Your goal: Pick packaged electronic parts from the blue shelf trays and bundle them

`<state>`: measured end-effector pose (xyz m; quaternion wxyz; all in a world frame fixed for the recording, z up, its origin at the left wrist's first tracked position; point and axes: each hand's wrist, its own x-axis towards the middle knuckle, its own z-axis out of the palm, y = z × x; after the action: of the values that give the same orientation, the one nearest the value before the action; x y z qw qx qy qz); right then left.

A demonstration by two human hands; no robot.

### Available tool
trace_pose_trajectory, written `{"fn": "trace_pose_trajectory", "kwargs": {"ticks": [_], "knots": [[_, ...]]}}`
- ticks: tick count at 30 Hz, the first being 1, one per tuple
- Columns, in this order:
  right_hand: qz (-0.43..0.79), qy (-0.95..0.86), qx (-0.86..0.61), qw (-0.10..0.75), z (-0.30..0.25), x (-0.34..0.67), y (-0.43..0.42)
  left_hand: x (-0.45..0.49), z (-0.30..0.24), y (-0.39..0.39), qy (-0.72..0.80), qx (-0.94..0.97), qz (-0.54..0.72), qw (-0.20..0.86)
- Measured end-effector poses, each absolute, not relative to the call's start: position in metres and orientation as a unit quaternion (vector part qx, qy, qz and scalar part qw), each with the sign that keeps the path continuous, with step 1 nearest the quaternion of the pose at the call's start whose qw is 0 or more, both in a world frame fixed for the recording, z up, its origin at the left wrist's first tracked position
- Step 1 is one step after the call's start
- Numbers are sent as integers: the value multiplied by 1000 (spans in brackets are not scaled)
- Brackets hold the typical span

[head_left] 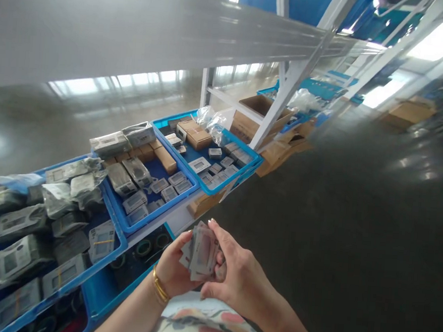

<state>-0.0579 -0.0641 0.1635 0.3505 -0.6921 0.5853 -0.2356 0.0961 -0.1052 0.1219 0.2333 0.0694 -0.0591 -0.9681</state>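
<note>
Close to my body, both hands grip a small loose stack of thin grey panels (202, 250), their edges fanned unevenly. Each panel seems to have a lighter rectangular window; the print is too blurred to read. My left hand (176, 266), with a gold bracelet at the wrist, is closed round the left side of the stack, thumb along its edge. From the right, my right hand (239, 273) holds it with the index finger on the top edge and other fingers curled against the side. Nearest to the hands is a blue tray (136, 227) with banded panel bundles and brown boxes.
On the shelf, a left tray (123, 242) holds plastic-wrapped panel packs, and a far tray (257, 161) holds a carton and small bundles. Tape-like rolls (143, 246) lie below. A white shelf beam (140, 29) crosses overhead; an upright (278, 109) stands beyond. Grey floor (334, 234) extends right.
</note>
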Motion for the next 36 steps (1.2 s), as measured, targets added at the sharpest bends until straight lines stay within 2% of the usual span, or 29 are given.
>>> {"fn": "trace_pose_trajectory", "kwargs": {"ticks": [8,22,36], "knots": [[-248,584,-689,349,163,-97,-67,58,126,-112,-75,64,-971,218],[-323,587,-679,300,158,-161,-62,-9,134,-121,-93,27,-977,189],[-373,599,-647,291,160,-186,-65,-33,139,-136,-149,61,-974,161]]}}
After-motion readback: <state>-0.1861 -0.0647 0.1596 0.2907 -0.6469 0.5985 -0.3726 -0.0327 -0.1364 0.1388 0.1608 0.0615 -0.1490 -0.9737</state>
